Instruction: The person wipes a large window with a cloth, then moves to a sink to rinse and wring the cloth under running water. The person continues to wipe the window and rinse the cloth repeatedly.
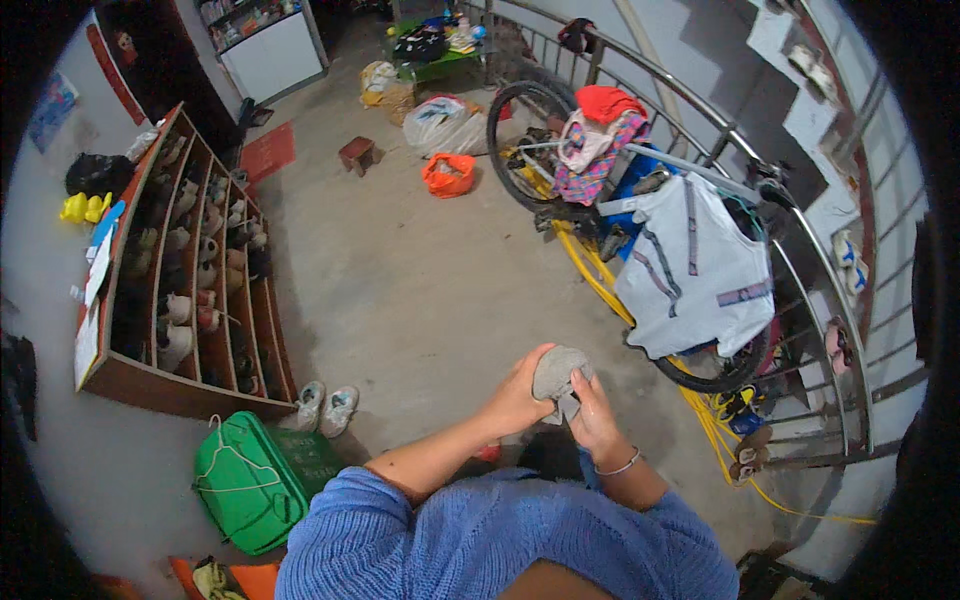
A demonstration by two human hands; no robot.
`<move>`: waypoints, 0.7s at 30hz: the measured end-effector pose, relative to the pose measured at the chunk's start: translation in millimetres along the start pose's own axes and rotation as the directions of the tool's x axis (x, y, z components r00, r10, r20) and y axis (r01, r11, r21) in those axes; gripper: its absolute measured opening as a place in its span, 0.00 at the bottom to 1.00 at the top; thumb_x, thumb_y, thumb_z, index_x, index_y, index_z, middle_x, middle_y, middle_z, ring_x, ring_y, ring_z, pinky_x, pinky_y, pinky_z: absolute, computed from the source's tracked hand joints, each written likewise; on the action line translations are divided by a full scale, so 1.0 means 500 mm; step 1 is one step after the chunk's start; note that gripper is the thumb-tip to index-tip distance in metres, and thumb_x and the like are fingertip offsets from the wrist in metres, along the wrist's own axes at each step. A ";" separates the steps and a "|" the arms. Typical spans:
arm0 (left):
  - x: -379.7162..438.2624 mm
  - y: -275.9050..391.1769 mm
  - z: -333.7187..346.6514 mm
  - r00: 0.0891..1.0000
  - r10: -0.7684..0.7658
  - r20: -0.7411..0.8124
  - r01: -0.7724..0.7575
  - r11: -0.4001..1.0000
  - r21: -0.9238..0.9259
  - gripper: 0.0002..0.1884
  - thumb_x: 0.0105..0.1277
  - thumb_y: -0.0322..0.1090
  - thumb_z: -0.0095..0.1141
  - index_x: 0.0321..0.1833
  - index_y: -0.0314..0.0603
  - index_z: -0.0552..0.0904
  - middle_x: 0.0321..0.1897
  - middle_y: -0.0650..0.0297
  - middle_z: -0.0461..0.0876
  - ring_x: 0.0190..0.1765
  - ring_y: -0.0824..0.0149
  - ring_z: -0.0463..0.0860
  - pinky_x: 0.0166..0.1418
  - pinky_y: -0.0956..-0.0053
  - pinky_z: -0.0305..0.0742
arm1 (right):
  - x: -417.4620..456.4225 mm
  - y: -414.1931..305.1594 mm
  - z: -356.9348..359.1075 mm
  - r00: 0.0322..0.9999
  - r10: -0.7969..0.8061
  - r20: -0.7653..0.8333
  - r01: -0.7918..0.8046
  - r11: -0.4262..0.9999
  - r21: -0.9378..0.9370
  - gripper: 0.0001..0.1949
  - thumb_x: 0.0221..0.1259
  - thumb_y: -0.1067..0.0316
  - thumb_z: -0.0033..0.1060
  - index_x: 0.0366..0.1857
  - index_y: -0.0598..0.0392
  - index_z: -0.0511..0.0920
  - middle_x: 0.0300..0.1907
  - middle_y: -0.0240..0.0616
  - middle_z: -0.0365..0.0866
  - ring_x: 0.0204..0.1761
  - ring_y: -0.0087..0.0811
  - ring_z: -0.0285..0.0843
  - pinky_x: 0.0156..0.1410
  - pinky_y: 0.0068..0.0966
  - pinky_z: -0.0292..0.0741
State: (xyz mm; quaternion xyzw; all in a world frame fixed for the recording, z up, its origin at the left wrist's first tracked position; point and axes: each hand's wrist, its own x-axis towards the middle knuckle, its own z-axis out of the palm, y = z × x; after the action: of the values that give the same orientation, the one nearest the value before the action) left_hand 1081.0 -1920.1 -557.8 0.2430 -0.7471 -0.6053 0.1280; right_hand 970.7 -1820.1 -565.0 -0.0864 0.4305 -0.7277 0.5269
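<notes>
A grey, rounded bundle of what looks like cloth [561, 371] is held between my two hands, out in front of my body. My left hand [523, 396] closes around its left side, with the thumb below. On the right, my right hand [592, 409] presses its thumb on the bundle's edge. A pale flap [568, 409] hangs under the bundle between the hands. Whether the flap belongs to the bundle, I cannot tell.
A shoe rack [202, 300] stands left, with a green box [247, 480] near it. Right, a bicycle [525, 142] draped with a white sleeveless garment [690, 270] leans by a metal railing [675, 82]. Yellow hose [592, 274], an orange bag [448, 176] and a stool [358, 155] lie or stand on the floor.
</notes>
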 end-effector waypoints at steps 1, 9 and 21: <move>0.014 -0.005 -0.033 1.000 0.010 0.003 -0.010 1.000 -0.020 0.42 0.43 0.26 0.55 0.66 0.41 0.53 0.57 0.51 0.64 0.61 0.57 0.63 0.64 0.67 0.58 | 0.034 0.004 0.018 0.999 0.031 0.031 -0.031 0.999 0.007 0.18 0.60 0.66 0.53 0.52 0.60 0.66 0.46 0.36 0.73 0.47 0.29 0.72 0.52 0.27 0.71; 0.180 0.020 -0.315 0.980 -0.122 -0.158 0.098 0.984 -0.151 0.39 0.45 0.22 0.52 0.65 0.41 0.55 0.52 0.54 0.67 0.55 0.60 0.70 0.58 0.70 0.65 | 0.349 -0.049 0.150 0.996 0.033 0.086 -0.028 0.998 -0.055 0.18 0.55 0.70 0.54 0.51 0.57 0.67 0.49 0.38 0.72 0.52 0.34 0.70 0.56 0.34 0.68; 0.501 -0.067 -0.781 0.910 0.104 -0.401 0.029 0.950 0.312 0.29 0.50 0.29 0.51 0.59 0.38 0.65 0.41 0.55 0.74 0.34 0.63 0.75 0.34 0.74 0.70 | 0.966 -0.008 0.438 0.712 0.449 0.540 -0.462 0.879 -0.121 0.30 0.55 0.48 0.55 0.58 0.55 0.63 0.55 0.36 0.68 0.57 0.29 0.66 0.60 0.30 0.66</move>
State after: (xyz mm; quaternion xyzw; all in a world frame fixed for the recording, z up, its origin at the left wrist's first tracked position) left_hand 1064.9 -2383.8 -524.3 0.3678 -0.7936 -0.4123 0.2547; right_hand 887.2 -2343.4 -586.1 -0.1782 0.2591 -0.5235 0.7918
